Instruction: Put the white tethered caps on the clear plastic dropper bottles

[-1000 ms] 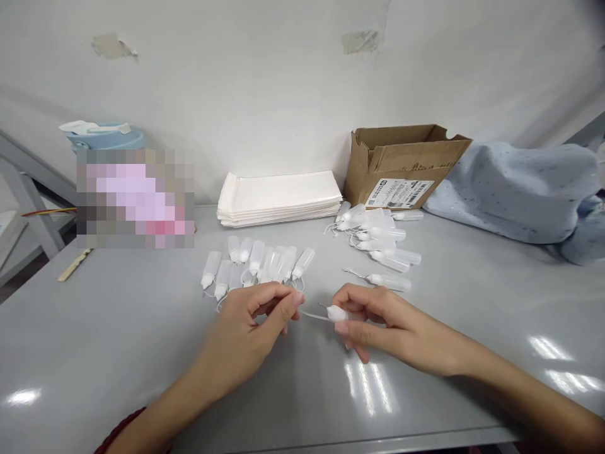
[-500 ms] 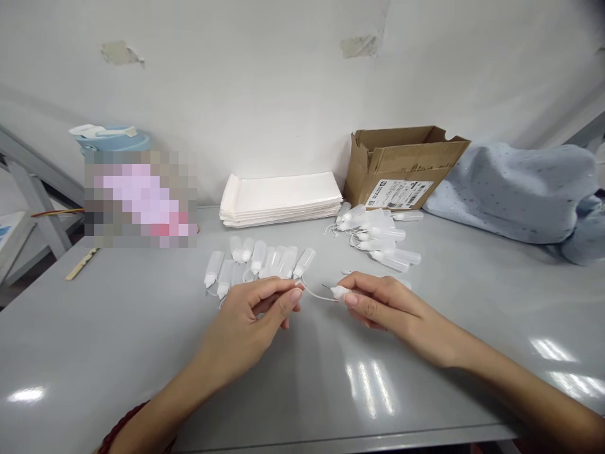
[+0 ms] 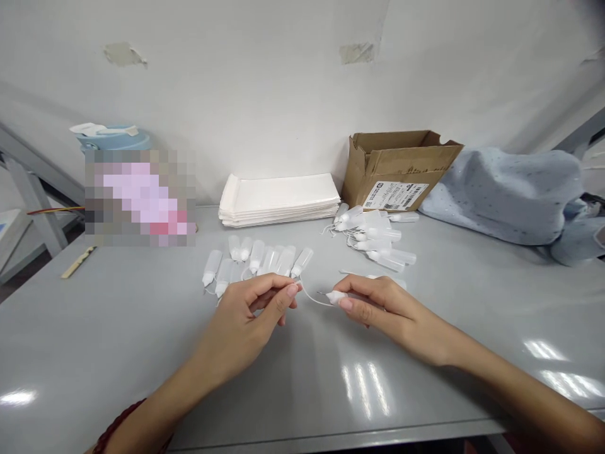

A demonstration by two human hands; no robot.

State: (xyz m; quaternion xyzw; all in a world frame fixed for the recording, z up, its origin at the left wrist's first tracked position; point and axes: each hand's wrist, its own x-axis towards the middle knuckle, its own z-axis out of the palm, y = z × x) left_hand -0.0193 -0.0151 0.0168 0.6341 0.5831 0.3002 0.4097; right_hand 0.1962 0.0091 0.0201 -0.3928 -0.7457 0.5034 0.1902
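Observation:
My right hand (image 3: 392, 309) is closed round a needle-tip squeeze bottle (image 3: 336, 297), its thin metal needle pointing left. Most of the bottle's body is hidden in that hand. A white cord (image 3: 312, 300) curves from the bottle's neck to my left hand (image 3: 259, 315). There, thumb and forefinger pinch a small white cap (image 3: 297, 285) at the cord's end, mostly covered by the fingertips. The needle and the cap are apart. Beyond my left hand lie several similar bottles (image 3: 258, 255) in a loose row. Another pile of bottles (image 3: 378, 236) lies beyond my right hand.
A stack of white envelopes (image 3: 281, 195) is at the back against the wall. Beside it stands an open cardboard box (image 3: 401, 164), then a light blue cloth (image 3: 510, 195). At left are a blue container (image 3: 116, 140), a blurred-out pink patch and a short strip (image 3: 79, 263) on the grey table (image 3: 302, 397).
The bottle in my right hand has come slightly left, bringing its needle closer to my left fingertips, and the cord bows more. The view has shifted a little.

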